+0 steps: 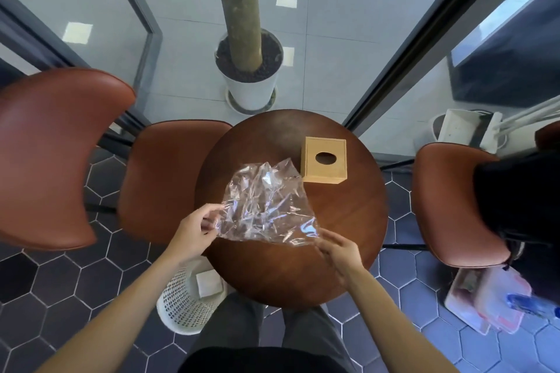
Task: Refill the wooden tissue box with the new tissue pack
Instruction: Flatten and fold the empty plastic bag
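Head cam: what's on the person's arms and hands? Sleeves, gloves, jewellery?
Nothing visible. The left hand and right hand are bare, with no gloves, rings or watch. Both forearms are uncovered up to the frame edge, with no sleeve in view.

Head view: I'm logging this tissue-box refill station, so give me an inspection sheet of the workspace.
Surface: round dark-brown wooden table, bare apart from the job's things.
Job's things: square light wooden tissue box upright at the table's far side, nothing showing in its oval slot; crinkled clear plastic wrapper held above the table. Tissues themselves not seen.
Clutter: nothing seen on the table.
Grippers: left hand pinches the wrapper's left edge; right hand at its right corner, grip unclear.
Cables: nothing seen.
Surroundings: white perforated plastic wastebasket beside the table, brown leather chairs, white potted tree.
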